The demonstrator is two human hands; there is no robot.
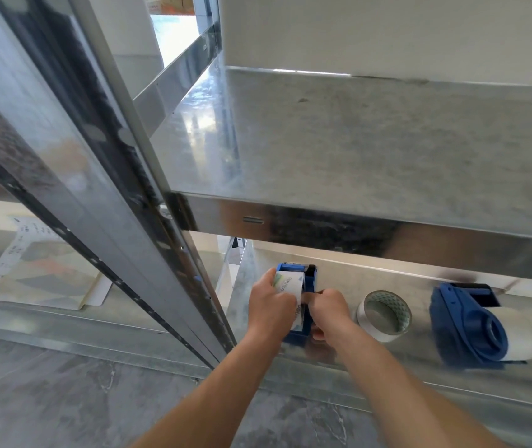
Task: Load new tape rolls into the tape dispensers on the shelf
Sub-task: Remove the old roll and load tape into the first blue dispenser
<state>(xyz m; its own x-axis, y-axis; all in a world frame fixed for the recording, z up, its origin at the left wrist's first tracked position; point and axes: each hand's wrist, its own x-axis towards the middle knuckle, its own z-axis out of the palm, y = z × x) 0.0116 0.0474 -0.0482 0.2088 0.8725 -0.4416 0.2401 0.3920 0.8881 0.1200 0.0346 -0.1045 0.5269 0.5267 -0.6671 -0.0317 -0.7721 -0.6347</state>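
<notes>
Head view: on the lower shelf, the left hand grips a tape roll sitting in the blue dispenser, and the right hand curls round that dispenser's side. This loading looks half done. A second dispenser already carries a roll. A spare roll lies between them, not yet loaded.

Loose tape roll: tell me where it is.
Head view: the loose tape roll lies on the lower shelf, right of the blue dispenser worked on by the left hand and right hand, left of the second dispenser.

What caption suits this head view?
Left hand holds a tape roll in a blue dispenser gripped by the right hand; spare roll and loaded dispenser lie nearby.
</notes>
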